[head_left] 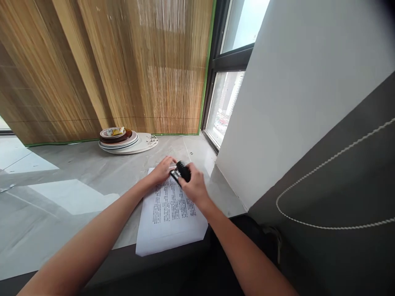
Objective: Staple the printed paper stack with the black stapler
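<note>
Printed paper sheets (171, 205) lie on the grey sill, their lower end reaching past its front edge. My right hand (196, 183) is closed round a black stapler (184, 170), which is tilted with its jaws apart at the far edge of the sheets. At the far left corner of the paper, my left hand (163, 169) has its fingers curled over the edge, close to the stapler. Its fingertips are partly hidden, and the stapler is slightly blurred.
A stack of plates (119, 139) and an oval platter (148, 142) stand at the back by the bamboo blind (173, 90). A white wall (265, 115) borders the sill (95, 164) on the right. A beaded cord (308, 174) hangs at the right.
</note>
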Demonstrator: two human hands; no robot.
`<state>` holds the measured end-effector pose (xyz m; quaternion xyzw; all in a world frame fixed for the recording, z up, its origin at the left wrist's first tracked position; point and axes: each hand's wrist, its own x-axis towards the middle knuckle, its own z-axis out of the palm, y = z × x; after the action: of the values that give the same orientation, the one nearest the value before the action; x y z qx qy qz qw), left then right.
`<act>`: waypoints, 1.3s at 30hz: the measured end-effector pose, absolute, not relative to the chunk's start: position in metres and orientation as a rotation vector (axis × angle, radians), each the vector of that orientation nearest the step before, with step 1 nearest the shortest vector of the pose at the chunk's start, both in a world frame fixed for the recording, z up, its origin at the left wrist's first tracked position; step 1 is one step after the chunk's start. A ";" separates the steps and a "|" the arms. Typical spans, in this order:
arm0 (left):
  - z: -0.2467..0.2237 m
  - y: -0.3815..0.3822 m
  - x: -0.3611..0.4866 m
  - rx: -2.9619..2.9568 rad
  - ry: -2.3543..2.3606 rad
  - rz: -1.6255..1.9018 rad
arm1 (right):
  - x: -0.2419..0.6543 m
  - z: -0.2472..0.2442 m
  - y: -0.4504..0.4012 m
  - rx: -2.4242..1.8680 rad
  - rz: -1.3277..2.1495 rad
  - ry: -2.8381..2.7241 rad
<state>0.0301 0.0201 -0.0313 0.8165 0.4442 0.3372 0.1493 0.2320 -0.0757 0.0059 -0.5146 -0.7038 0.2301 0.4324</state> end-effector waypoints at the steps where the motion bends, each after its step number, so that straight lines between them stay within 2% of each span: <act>1: -0.030 0.024 0.023 2.288 1.338 1.078 | 0.222 0.003 -0.079 -1.278 0.626 -1.786; 5: -0.022 0.034 -0.008 1.937 1.623 1.506 | 0.205 -0.008 -0.075 -1.321 0.657 -1.887; 11: -0.027 0.041 -0.027 1.560 1.738 1.632 | 0.258 -0.007 -0.044 -1.423 0.870 -1.839; 14: -0.026 0.044 -0.031 1.426 1.640 1.640 | 0.270 -0.008 -0.022 -1.464 0.536 -1.821; 18: -0.022 0.046 -0.044 1.225 1.536 1.622 | 0.248 -0.023 0.003 -1.445 0.187 -2.198; 22: -0.020 0.045 -0.058 1.217 1.577 1.707 | 0.236 -0.033 0.028 -1.593 0.061 -2.347; 26: -0.020 0.048 -0.068 1.188 1.626 1.819 | 0.240 -0.031 0.052 -1.715 0.121 -2.380; 31: -0.015 0.053 -0.077 0.999 1.603 1.915 | 0.181 -0.030 0.045 -1.553 0.179 -2.498; 36: -0.006 0.050 -0.095 1.051 1.746 2.131 | 0.086 -0.035 0.019 -1.179 0.280 -2.561; 39: 0.000 0.045 -0.106 1.057 1.790 2.188 | 0.076 -0.033 0.011 -1.151 0.316 -2.544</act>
<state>-0.1055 0.0455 0.0002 0.3497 0.5920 0.7235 0.0618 0.0762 0.0106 -0.0332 -0.4040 -0.8929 0.1108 0.1650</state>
